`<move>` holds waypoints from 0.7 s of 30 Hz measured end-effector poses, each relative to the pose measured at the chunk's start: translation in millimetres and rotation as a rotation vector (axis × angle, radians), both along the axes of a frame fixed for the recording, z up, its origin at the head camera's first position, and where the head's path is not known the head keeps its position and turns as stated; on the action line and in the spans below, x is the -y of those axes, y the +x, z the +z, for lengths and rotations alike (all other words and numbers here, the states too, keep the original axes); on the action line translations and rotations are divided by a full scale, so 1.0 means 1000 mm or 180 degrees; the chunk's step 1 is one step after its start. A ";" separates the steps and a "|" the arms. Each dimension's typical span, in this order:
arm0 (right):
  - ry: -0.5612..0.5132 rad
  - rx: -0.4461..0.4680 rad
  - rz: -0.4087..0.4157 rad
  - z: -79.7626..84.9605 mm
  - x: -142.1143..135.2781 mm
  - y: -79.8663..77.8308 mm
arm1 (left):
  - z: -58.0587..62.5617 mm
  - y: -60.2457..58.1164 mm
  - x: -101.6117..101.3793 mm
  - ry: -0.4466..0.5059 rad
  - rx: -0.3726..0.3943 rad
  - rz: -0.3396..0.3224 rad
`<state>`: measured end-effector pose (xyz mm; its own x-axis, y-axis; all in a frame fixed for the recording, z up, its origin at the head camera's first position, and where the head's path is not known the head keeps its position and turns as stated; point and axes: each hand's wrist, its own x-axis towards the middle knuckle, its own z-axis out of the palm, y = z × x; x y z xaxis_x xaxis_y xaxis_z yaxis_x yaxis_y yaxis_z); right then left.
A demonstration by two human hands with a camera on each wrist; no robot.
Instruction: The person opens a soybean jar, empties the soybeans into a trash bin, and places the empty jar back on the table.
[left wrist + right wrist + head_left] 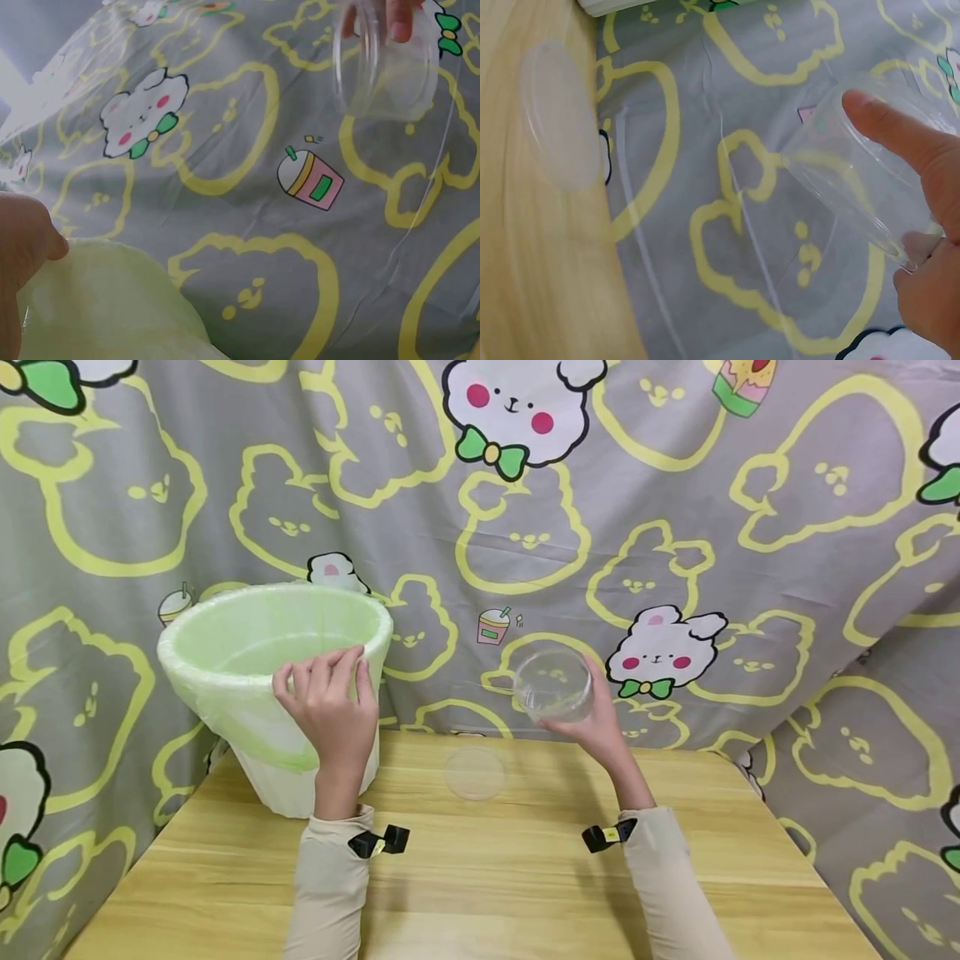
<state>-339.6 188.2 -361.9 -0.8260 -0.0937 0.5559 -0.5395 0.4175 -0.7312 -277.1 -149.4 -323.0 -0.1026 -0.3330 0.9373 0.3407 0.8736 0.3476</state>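
My left hand [330, 702] grips the near-right rim of a pale green trash bin [251, 752], fingers bent over the edge; the fingertips are partly hidden. The bin stands upright on the left of the table, lined with a thin translucent bag. Raised above the table, my right hand [596, 714] holds a clear round plastic container [553, 685] by its side, tilted with its round end toward the head camera. In the right wrist view the thumb and fingers clasp the container [855, 172]. A translucent round lid [475, 774] lies flat between the two hands.
The wooden table [487, 877] runs back to a grey curtain [525, 560] with yellow bear outlines, which hangs close behind and beside it. The tall bin takes up the back left corner.
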 end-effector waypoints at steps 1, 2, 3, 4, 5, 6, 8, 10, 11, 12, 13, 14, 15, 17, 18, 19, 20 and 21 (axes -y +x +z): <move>-0.0029 0.0069 0.0009 0.001 0.000 0.005 | 0.000 0.000 0.000 -0.0002 0.0000 -0.0002; -0.0035 0.0158 0.0005 0.001 -0.001 0.008 | 0.000 0.000 0.000 -0.0002 -0.0002 -0.0003; -0.0035 0.0240 0.0004 0.000 -0.003 0.011 | 0.000 0.000 0.000 -0.0002 -0.0002 -0.0004; -0.0044 0.0330 0.0016 -0.002 -0.005 0.012 | 0.000 -0.001 0.000 0.0002 -0.0008 -0.0005; -0.0040 0.0382 0.0029 -0.007 -0.008 0.009 | 0.000 -0.001 0.000 0.0004 -0.0011 -0.0006; -0.0055 0.0411 0.0055 -0.013 -0.012 0.005 | 0.000 -0.001 0.000 0.0006 -0.0010 -0.0008; -0.0095 0.0474 0.0118 -0.026 -0.020 -0.006 | -0.001 -0.001 0.000 0.0005 -0.0009 -0.0009; -0.0140 0.0527 0.0174 -0.036 -0.025 -0.013 | -0.001 -0.002 0.000 0.0008 -0.0013 -0.0012; -0.0152 0.0551 0.0196 -0.039 -0.027 -0.015 | -0.001 -0.002 0.000 -0.0001 -0.0009 -0.0005; -0.0167 0.0577 0.0215 -0.041 -0.028 -0.016 | -0.001 -0.002 0.000 -0.0009 -0.0008 -0.0001; -0.0174 0.0600 0.0232 -0.043 -0.029 -0.017 | -0.001 -0.002 0.000 -0.0016 -0.0009 0.0003; -0.0198 0.0625 0.0255 -0.045 -0.030 -0.018 | -0.001 -0.002 0.000 -0.0015 -0.0017 -0.0002; -0.0217 0.0653 0.0278 -0.046 -0.031 -0.018 | -0.001 -0.002 0.000 -0.0015 -0.0023 -0.0006; -0.0255 0.0704 0.0342 -0.049 -0.031 -0.019 | -0.001 -0.002 0.001 -0.0032 -0.0018 0.0003; -0.0281 0.0730 0.0370 -0.051 -0.031 -0.019 | -0.001 -0.002 0.001 -0.0034 -0.0017 0.0003; -0.0301 0.0761 0.0394 -0.052 -0.031 -0.019 | -0.001 -0.002 0.001 -0.0034 -0.0017 0.0000; -0.0328 0.0789 0.0424 -0.053 -0.031 -0.020 | -0.001 -0.002 0.001 -0.0034 -0.0016 -0.0004; -0.0335 0.0814 0.0450 -0.055 -0.031 -0.020 | -0.001 -0.002 0.001 -0.0036 -0.0015 -0.0004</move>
<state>-359.7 219.2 -416.8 -0.9231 -0.1708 0.3445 -0.3798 0.2663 -0.8859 -279.4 -150.2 -324.1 -0.0987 -0.3224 0.9414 0.3433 0.8769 0.3363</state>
